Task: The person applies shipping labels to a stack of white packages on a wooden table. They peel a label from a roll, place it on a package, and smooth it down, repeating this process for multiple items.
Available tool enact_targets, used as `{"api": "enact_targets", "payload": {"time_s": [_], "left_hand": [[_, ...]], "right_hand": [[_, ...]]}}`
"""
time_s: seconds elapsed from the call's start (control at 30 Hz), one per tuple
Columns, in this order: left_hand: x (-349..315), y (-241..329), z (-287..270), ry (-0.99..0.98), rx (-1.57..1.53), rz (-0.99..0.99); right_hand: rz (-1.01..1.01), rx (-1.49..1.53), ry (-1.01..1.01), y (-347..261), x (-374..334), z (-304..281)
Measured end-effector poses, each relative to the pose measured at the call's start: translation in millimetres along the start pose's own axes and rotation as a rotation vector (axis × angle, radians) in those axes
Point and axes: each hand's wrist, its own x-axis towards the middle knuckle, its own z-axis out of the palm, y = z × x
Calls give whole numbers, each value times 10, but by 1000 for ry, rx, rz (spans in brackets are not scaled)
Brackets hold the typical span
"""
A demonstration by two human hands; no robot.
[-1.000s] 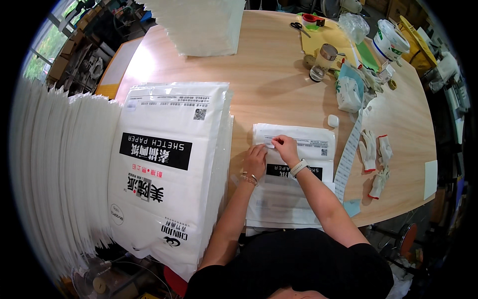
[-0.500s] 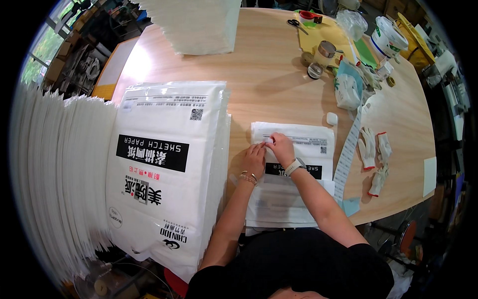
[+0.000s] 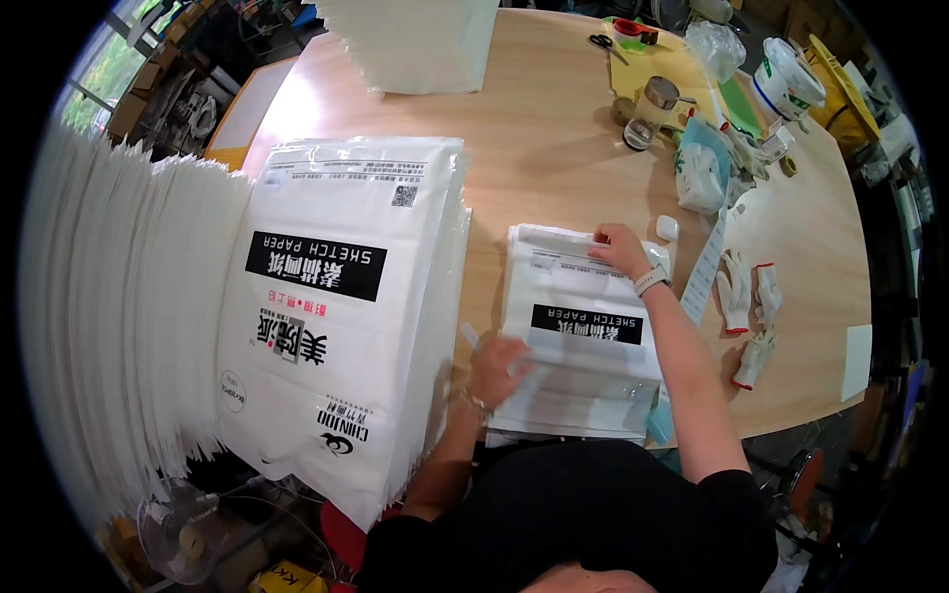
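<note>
In front of me lies a small stack of clear plastic bags (image 3: 578, 371) with white sheets and a black printed band. My right hand (image 3: 621, 249), a pale watch band at its wrist, is at the far edge of the top bag, with fingers bent and closed on the plastic. My left hand (image 3: 497, 374) is beside the stack's left edge, smeared by motion, so its grip is unclear. A small pale strip (image 3: 470, 334) shows just beyond it. To the left stands a tall pile of larger bagged paper packs (image 3: 306, 326).
High stacks of white paper (image 3: 148, 326) fill the far left, another paper stack (image 3: 420, 44) the back. On the right are a long label strip (image 3: 705, 267), work gloves (image 3: 733, 292), a wipes pack (image 3: 700, 176), a glass jar (image 3: 647, 114), scissors (image 3: 607, 46) and a white bucket (image 3: 788, 79).
My hands, together at the bag's far part before, have parted. The right moved right and outward to the bag's far edge; the left came back toward me. The view has shifted slightly.
</note>
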Motion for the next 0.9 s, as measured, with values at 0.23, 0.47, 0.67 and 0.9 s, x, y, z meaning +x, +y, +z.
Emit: {"api": "enact_targets", "payload": {"time_s": [0.23, 0.47, 0.67, 0.9], "left_hand": [[-799, 58, 296, -182, 150, 109], [-650, 21, 260, -311, 206, 97], [83, 443, 68, -390, 289, -121], [1172, 355, -132, -521, 129, 80]], "right_hand": [[-195, -16, 105, -129, -148, -37], [-404, -216, 308, -414, -455, -129], [-255, -124, 121, -584, -646, -186], [-203, -167, -101, -280, -521, -360]]}}
